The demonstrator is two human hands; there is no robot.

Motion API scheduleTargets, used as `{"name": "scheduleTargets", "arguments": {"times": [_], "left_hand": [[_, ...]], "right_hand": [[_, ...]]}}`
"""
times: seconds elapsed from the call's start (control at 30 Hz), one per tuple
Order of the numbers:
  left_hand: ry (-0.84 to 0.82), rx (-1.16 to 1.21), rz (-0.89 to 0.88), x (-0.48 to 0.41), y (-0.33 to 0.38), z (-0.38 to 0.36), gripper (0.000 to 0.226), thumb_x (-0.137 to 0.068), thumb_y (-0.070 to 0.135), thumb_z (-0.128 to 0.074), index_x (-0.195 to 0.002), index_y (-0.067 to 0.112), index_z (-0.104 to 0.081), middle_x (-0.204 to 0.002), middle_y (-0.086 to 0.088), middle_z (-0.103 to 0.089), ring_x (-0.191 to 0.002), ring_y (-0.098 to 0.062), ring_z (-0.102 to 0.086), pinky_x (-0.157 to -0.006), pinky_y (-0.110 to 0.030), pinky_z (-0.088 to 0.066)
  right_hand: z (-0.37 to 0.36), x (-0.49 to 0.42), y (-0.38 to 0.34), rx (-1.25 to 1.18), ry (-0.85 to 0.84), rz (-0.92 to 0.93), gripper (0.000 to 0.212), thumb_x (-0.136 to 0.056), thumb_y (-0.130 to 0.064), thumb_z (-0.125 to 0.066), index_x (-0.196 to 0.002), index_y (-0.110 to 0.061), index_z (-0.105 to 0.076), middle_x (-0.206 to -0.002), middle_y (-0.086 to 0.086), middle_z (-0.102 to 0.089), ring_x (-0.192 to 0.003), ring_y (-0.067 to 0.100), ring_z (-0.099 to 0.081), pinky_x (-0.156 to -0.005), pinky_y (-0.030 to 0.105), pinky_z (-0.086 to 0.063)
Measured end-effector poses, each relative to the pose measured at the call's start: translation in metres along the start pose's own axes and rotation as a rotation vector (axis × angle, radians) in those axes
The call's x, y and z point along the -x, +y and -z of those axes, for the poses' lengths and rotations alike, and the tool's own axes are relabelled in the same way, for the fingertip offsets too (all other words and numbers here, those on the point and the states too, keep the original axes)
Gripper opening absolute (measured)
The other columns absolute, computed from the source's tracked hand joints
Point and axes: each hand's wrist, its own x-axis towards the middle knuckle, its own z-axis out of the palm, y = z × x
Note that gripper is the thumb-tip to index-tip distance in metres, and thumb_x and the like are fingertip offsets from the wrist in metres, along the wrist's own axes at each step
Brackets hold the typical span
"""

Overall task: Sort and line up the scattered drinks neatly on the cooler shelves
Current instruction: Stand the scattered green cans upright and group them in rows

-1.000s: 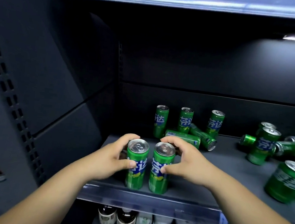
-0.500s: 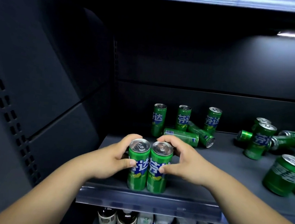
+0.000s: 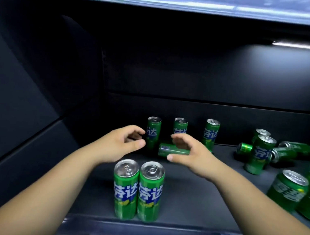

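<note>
Slim green cans (image 3: 124,187) numbered at least eleven – six around six o'clock, five near three o'clock – with two squat green cans (image 3: 286,190) at four o'clock.

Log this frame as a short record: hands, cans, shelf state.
left hand: empty, fingers loosely curved
right hand: empty, partly hiding lying can
front pair: upright, side by side near shelf edge
back row: three upright cans, spaced apart
right side: toppled cans around an upright can
task state: unsorted cans remain
</note>
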Motion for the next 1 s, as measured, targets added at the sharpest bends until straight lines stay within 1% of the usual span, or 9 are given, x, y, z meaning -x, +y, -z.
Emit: {"name": "scheduleTargets", "arguments": {"times": [0.1, 0.23, 0.3, 0.37, 0.53, 0.67, 0.83, 0.93, 1.0], "left_hand": [[0.018, -0.114, 0.032, -0.039, -0.003, -0.005, 0.052, -0.066, 0.057, -0.075, -0.112, 0.039, -0.059, -0.118, 0.002, -0.065, -0.105, -0.013, -0.066, -0.098, -0.037, -0.053], [0.052, -0.278, 0.094, -0.092, -0.010, -0.011, 0.050, -0.083, 0.021, -0.079, -0.126, 0.026, -0.055, -0.127, -0.003, -0.058, -0.109, -0.017, -0.061, -0.093, -0.031, -0.051], [0.072, -0.359, 0.080, -0.113, -0.012, -0.010, 0.053, -0.083, 0.019, -0.078, -0.130, 0.024, -0.054, -0.128, 0.000, -0.055, -0.115, -0.017, -0.058, -0.093, -0.026, -0.047], [0.067, -0.421, 0.085, -0.129, -0.018, -0.009, 0.065, -0.082, 0.019, -0.078, -0.139, 0.023, -0.048, -0.136, -0.002, -0.050, -0.124, -0.019, -0.052, -0.102, -0.030, -0.043], [-0.019, -0.359, 0.061, -0.157, -0.035, -0.016, 0.076, -0.080, 0.008, -0.078, -0.147, 0.019, -0.042, -0.144, -0.004, -0.050, -0.131, -0.014, -0.048, -0.108, -0.023, -0.036], [0.010, -0.387, 0.039, -0.164, -0.043, -0.025, 0.069, -0.080, 0.005, -0.076, -0.141, 0.019, -0.049, -0.136, -0.006, -0.052, -0.125, -0.017, -0.052, -0.101, -0.019, -0.036], [0.068, -0.282, 0.032, -0.156, -0.032, -0.019, 0.068, -0.075, -0.003, -0.078, -0.134, 0.017, -0.051, -0.120, -0.004, -0.058, -0.108, -0.016, -0.059, -0.087, -0.017, -0.044], [0.115, -0.264, 0.022, -0.139, -0.019, -0.007, 0.066, -0.076, 0.000, -0.080, -0.133, 0.019, -0.052, -0.113, 0.000, -0.058, -0.101, -0.014, -0.059, -0.085, -0.019, -0.045], [0.132, -0.259, 0.040, -0.126, -0.012, 0.002, 0.066, -0.075, 0.006, -0.083, -0.131, 0.022, -0.053, -0.112, 0.002, -0.057, -0.101, -0.014, -0.058, -0.088, -0.023, -0.045]], "right_hand": [[0.018, -0.032, 0.021, 0.049, 0.056, -0.058, 0.063, -0.075, -0.033, -0.085, -0.130, -0.033, -0.055, -0.134, -0.003, -0.060, -0.124, 0.013, -0.056, -0.109, 0.038, -0.044], [0.035, -0.076, 0.038, 0.143, 0.086, -0.127, 0.066, -0.077, -0.031, -0.082, -0.135, -0.032, -0.051, -0.136, -0.003, -0.055, -0.118, 0.019, -0.057, -0.096, 0.040, -0.053], [0.040, -0.097, 0.046, 0.208, 0.103, -0.093, 0.070, -0.077, -0.029, -0.081, -0.139, -0.031, -0.048, -0.140, 0.000, -0.050, -0.124, 0.021, -0.053, -0.095, 0.034, -0.050], [0.042, -0.115, 0.054, 0.297, 0.088, -0.068, 0.078, -0.079, -0.027, -0.080, -0.147, -0.025, -0.040, -0.148, 0.002, -0.042, -0.131, 0.022, -0.047, -0.095, 0.026, -0.043], [0.036, -0.143, 0.074, 0.410, 0.035, -0.069, 0.081, -0.087, -0.020, -0.074, -0.154, -0.020, -0.029, -0.157, 0.005, -0.033, -0.141, 0.023, -0.038, -0.107, 0.026, -0.036], [0.031, -0.146, 0.082, 0.416, 0.059, -0.043, 0.074, -0.087, -0.017, -0.072, -0.151, -0.022, -0.034, -0.149, 0.008, -0.041, -0.133, 0.026, -0.047, -0.099, 0.024, -0.038], [0.036, -0.138, 0.055, 0.337, 0.149, 0.053, 0.079, -0.076, -0.018, -0.082, -0.144, -0.027, -0.043, -0.139, 0.001, -0.054, -0.125, 0.019, -0.054, -0.103, 0.033, -0.045], [0.039, -0.127, 0.023, 0.263, 0.184, 0.124, 0.079, -0.072, -0.019, -0.085, -0.141, -0.027, -0.047, -0.135, -0.004, -0.056, -0.122, 0.013, -0.054, -0.101, 0.023, -0.041], [0.039, -0.117, 0.005, 0.198, 0.164, 0.107, 0.080, -0.071, -0.021, -0.086, -0.140, -0.031, -0.047, -0.127, -0.009, -0.057, -0.116, 0.009, -0.056, -0.091, 0.014, -0.041]]}}
